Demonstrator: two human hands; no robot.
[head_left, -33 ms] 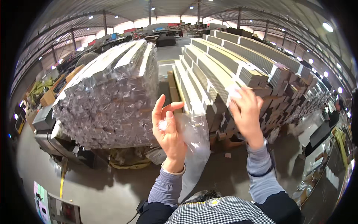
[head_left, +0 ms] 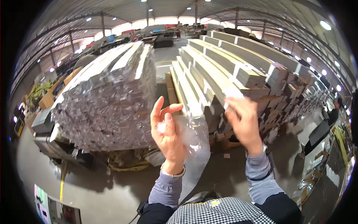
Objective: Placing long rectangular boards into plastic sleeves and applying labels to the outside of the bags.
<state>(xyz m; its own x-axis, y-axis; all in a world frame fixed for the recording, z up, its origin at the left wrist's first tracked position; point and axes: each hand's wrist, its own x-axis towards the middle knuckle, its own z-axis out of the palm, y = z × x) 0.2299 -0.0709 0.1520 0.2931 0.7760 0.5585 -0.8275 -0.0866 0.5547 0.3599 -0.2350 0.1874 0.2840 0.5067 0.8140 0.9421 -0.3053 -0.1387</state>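
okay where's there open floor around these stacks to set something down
Bare concrete floor lies in front of the wrapped bundle stack, and more below the unwrapped profile stacks. The gap between the two stacks is narrow. The right edge is crowded with clutter.

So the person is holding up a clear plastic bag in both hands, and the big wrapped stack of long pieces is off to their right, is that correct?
Not quite. The head view shows the wrapped stack on the person's left, not the right. The rest stands: the left hand and right hand hold up a clear plastic bag.
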